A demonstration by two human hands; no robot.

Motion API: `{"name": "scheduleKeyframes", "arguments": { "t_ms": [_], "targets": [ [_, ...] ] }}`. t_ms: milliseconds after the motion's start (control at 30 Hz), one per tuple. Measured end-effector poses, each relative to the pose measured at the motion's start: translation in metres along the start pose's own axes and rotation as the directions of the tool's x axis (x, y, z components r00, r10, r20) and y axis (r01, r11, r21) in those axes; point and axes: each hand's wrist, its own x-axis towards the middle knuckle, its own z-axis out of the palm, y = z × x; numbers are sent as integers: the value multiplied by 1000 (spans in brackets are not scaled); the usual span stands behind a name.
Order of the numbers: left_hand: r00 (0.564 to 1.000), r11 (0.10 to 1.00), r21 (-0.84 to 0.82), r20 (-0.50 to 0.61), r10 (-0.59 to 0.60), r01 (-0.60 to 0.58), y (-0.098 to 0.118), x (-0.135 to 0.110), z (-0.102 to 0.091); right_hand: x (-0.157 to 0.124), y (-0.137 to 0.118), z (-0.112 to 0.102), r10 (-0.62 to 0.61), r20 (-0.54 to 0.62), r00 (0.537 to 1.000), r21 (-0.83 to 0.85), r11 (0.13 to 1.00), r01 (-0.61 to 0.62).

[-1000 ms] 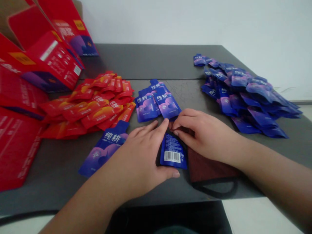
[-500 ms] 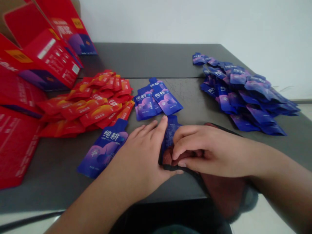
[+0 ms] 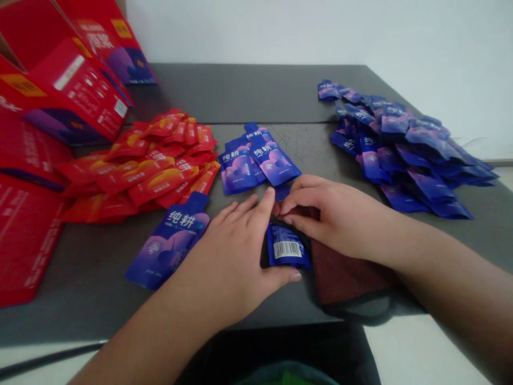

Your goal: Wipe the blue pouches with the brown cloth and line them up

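Note:
A blue pouch (image 3: 287,251) lies barcode side up on the grey table, between my hands. My left hand (image 3: 236,256) rests with its fingers stretched out along the pouch's left side, thumb below its lower edge. Pinched in the fingers of my right hand (image 3: 332,208) is a brown cloth (image 3: 348,280) with a dark edging. Its bunched part crosses the upper half of the pouch, and the rest spreads to the right toward the table's front edge. Another blue pouch (image 3: 170,240) lies face up just left of my left hand.
Several blue pouches (image 3: 260,158) overlap farther back in the middle. A heap of red pouches (image 3: 148,174) lies at left, beside open red boxes (image 3: 84,80). At right is a large pile of blue pouches (image 3: 401,141). A white wall (image 3: 256,32) rises behind the table (image 3: 240,91).
My right hand has moved away from me with the cloth, up along the pouch. The pouch's barcode end now shows. My left hand has stayed in nearly the same place.

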Motion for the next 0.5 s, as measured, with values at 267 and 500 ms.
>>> {"name": "scheduleKeyframes", "arguments": {
  "t_ms": [267, 500],
  "targets": [
    [999, 999, 8, 17, 50, -51, -2, -4, -1, -6, 7, -3, 11, -230, 973, -61, 998, -25],
    [999, 999, 6, 3, 46, -46, -3, -3, -4, -19, -9, -15, -179, -65, 982, 267, 945, 190]
  ]
}}
